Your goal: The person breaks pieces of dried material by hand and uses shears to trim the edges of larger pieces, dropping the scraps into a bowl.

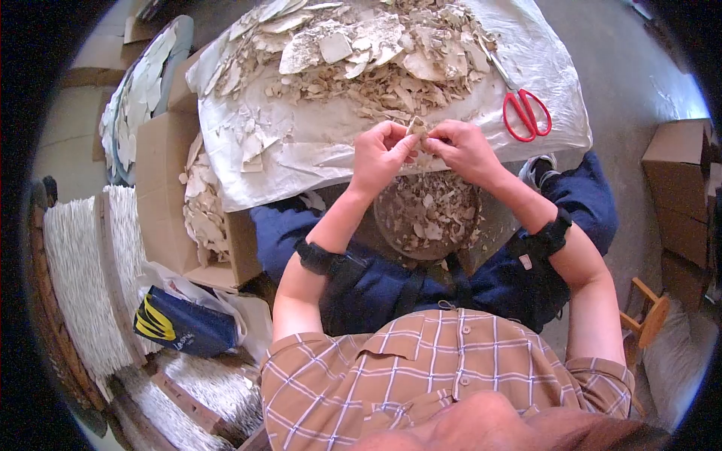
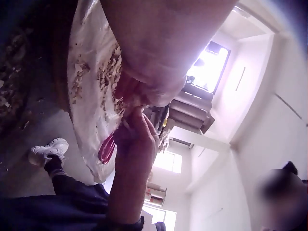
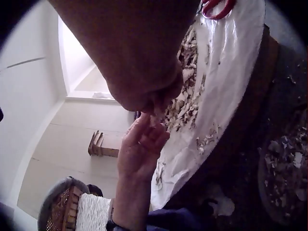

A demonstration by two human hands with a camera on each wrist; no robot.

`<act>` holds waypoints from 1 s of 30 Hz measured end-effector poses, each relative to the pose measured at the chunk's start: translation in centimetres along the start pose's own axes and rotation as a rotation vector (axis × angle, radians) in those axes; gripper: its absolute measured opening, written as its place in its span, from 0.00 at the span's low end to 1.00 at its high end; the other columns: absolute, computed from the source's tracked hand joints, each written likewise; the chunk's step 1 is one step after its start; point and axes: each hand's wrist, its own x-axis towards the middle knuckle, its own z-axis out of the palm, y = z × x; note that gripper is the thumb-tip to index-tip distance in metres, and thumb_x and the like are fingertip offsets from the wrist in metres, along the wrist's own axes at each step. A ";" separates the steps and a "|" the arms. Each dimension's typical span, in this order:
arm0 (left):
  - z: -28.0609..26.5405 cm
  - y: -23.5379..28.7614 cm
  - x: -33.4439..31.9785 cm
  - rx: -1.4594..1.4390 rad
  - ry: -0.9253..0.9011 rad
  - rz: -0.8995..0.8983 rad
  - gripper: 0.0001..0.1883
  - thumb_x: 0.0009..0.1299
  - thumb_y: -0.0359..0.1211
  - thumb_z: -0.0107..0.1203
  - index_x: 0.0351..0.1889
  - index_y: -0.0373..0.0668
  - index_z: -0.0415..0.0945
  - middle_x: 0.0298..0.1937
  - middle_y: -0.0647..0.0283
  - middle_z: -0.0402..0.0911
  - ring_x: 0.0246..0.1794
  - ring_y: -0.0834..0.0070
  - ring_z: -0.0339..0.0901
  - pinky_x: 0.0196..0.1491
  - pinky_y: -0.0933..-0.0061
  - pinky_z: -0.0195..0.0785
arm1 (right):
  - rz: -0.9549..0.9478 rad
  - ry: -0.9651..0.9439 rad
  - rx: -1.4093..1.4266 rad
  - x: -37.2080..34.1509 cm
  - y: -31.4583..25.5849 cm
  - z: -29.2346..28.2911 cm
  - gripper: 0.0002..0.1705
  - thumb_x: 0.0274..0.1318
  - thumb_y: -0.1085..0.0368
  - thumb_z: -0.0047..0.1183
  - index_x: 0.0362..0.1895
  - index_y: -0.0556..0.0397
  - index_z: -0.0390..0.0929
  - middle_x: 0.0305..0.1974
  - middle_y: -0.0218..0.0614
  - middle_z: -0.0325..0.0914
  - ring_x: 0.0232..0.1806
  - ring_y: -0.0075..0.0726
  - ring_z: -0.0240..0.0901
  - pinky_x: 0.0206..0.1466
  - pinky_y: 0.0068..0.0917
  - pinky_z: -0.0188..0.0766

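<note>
Over the near edge of the white-covered table (image 1: pixel 301 154), both hands meet at a small pale flake (image 1: pixel 416 126). My left hand (image 1: pixel 383 154) pinches it between thumb and curled fingers. From the other side my right hand (image 1: pixel 464 150) closes thumb and fingertips at the flake's edge; the fingers cover much of it. Just beyond lies a heap of dry, cream-brown flakes and chips (image 1: pixel 383 56). Below the hands, a round basin (image 1: pixel 383 225) holds broken bits. Scissors with red handles (image 1: pixel 526 116) lie on the cover to the right of the right hand.
At the left stands a cardboard box (image 1: pixel 162 195) with larger flakes inside. Behind it is a round tray of pale sheets (image 1: pixel 147 98). A blue and yellow bag (image 1: pixel 184 323) sits near stacks of white strips (image 1: pixel 83 278). Boxes (image 1: pixel 677 180) and a wooden stool (image 1: pixel 648 312) are at the right.
</note>
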 end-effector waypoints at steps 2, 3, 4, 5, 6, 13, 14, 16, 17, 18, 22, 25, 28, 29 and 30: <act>0.5 -0.4 0.0 0.017 0.035 0.017 0.07 0.61 0.30 0.54 0.26 0.34 0.72 0.20 0.65 0.76 0.19 0.83 0.73 0.24 0.83 0.68 | 0.076 0.001 0.014 0.0 -0.2 0.1 0.11 0.42 0.62 0.50 0.24 0.57 0.77 0.22 0.48 0.72 0.25 0.48 0.71 0.30 0.37 0.66; 0.7 -0.6 0.0 0.042 0.078 0.026 0.07 0.60 0.30 0.55 0.25 0.35 0.72 0.20 0.64 0.77 0.19 0.83 0.73 0.24 0.83 0.67 | -0.001 0.046 -0.073 0.0 -0.1 0.3 0.10 0.43 0.62 0.50 0.23 0.56 0.76 0.22 0.46 0.71 0.25 0.48 0.71 0.29 0.38 0.66; 0.9 -0.7 -0.1 0.066 0.121 0.035 0.07 0.59 0.30 0.56 0.24 0.35 0.73 0.20 0.64 0.77 0.19 0.83 0.73 0.23 0.82 0.66 | -0.080 0.090 -0.159 0.0 0.0 0.6 0.10 0.43 0.62 0.50 0.21 0.56 0.75 0.22 0.45 0.71 0.24 0.47 0.70 0.28 0.39 0.67; 0.9 -0.9 -0.1 0.067 0.122 0.034 0.07 0.59 0.30 0.56 0.24 0.35 0.73 0.20 0.64 0.77 0.19 0.83 0.73 0.23 0.82 0.66 | -0.080 0.089 -0.157 0.0 0.0 0.8 0.10 0.43 0.62 0.50 0.21 0.56 0.75 0.22 0.45 0.71 0.24 0.47 0.70 0.28 0.39 0.67; 1.0 -1.1 -0.1 0.128 0.139 0.067 0.07 0.58 0.29 0.56 0.23 0.36 0.73 0.20 0.64 0.77 0.18 0.83 0.72 0.23 0.81 0.66 | -0.151 0.104 -0.267 -0.1 -0.2 0.9 0.09 0.43 0.62 0.50 0.21 0.55 0.73 0.22 0.43 0.69 0.23 0.47 0.70 0.28 0.39 0.67; 1.0 -1.0 0.1 0.436 0.178 0.271 0.08 0.60 0.31 0.56 0.26 0.35 0.72 0.21 0.66 0.76 0.21 0.84 0.72 0.24 0.85 0.66 | -0.485 0.130 -0.526 0.1 -0.5 0.7 0.07 0.41 0.64 0.49 0.20 0.52 0.68 0.23 0.36 0.65 0.20 0.41 0.69 0.22 0.35 0.68; 1.0 -1.0 0.2 0.435 0.181 0.271 0.08 0.60 0.31 0.56 0.26 0.35 0.72 0.21 0.66 0.76 0.21 0.84 0.72 0.24 0.85 0.66 | -0.488 0.128 -0.526 0.1 -0.6 0.6 0.07 0.41 0.64 0.49 0.20 0.52 0.68 0.23 0.36 0.65 0.20 0.41 0.69 0.22 0.35 0.68; 1.0 -0.6 0.3 -0.113 0.100 -0.084 0.07 0.61 0.30 0.55 0.28 0.35 0.73 0.24 0.65 0.76 0.22 0.83 0.73 0.26 0.81 0.70 | -0.533 0.130 -0.506 0.1 -0.8 0.1 0.09 0.41 0.67 0.51 0.17 0.53 0.66 0.21 0.36 0.62 0.19 0.38 0.67 0.19 0.32 0.63; 0.9 -0.6 0.3 -0.116 0.106 -0.082 0.07 0.61 0.30 0.55 0.28 0.35 0.73 0.24 0.65 0.76 0.22 0.83 0.73 0.26 0.81 0.70 | -0.538 0.126 -0.506 0.1 -0.8 0.0 0.09 0.41 0.67 0.51 0.17 0.53 0.66 0.21 0.36 0.62 0.19 0.38 0.67 0.19 0.32 0.63; 0.7 -0.6 0.4 -0.257 0.078 -0.147 0.07 0.61 0.30 0.55 0.28 0.35 0.72 0.24 0.64 0.76 0.21 0.80 0.74 0.26 0.80 0.72 | -0.574 0.151 -0.484 0.0 -0.7 -0.2 0.08 0.40 0.68 0.52 0.17 0.53 0.66 0.21 0.35 0.62 0.18 0.37 0.66 0.19 0.31 0.63; 0.3 -0.4 0.3 -0.544 -0.030 -0.309 0.07 0.60 0.30 0.55 0.28 0.35 0.72 0.24 0.62 0.76 0.20 0.77 0.75 0.26 0.77 0.74 | -0.681 0.177 -0.428 -0.2 -1.2 -0.9 0.08 0.37 0.70 0.54 0.18 0.52 0.67 0.21 0.33 0.63 0.17 0.34 0.65 0.18 0.29 0.62; -0.3 -1.3 1.0 -0.585 0.075 -0.339 0.06 0.61 0.30 0.54 0.31 0.37 0.71 0.25 0.63 0.76 0.23 0.75 0.76 0.27 0.74 0.74 | -0.716 0.106 -0.410 -1.3 -2.2 -0.6 0.08 0.36 0.71 0.55 0.18 0.52 0.67 0.21 0.33 0.63 0.17 0.34 0.65 0.18 0.28 0.62; -1.6 -1.7 2.3 -0.670 0.215 -0.326 0.05 0.63 0.29 0.51 0.33 0.39 0.69 0.27 0.62 0.75 0.25 0.74 0.76 0.29 0.71 0.75 | -0.605 -0.041 -0.165 -2.5 -3.6 0.8 0.05 0.34 0.72 0.53 0.19 0.52 0.69 0.20 0.36 0.63 0.18 0.38 0.66 0.18 0.27 0.62; -1.7 -1.0 2.2 -0.710 0.192 -0.268 0.05 0.63 0.30 0.51 0.33 0.39 0.69 0.27 0.62 0.76 0.25 0.73 0.76 0.29 0.70 0.74 | -0.609 -0.033 -0.165 -2.5 -3.0 1.2 0.05 0.34 0.72 0.53 0.19 0.52 0.69 0.20 0.36 0.63 0.18 0.38 0.66 0.18 0.27 0.62; -1.7 -0.3 2.1 -0.748 0.163 -0.214 0.05 0.63 0.30 0.51 0.33 0.39 0.69 0.27 0.62 0.76 0.25 0.73 0.76 0.30 0.70 0.74 | -0.507 -0.052 -0.061 -2.4 -2.7 1.7 0.03 0.37 0.71 0.51 0.20 0.53 0.69 0.20 0.35 0.64 0.18 0.36 0.66 0.18 0.25 0.62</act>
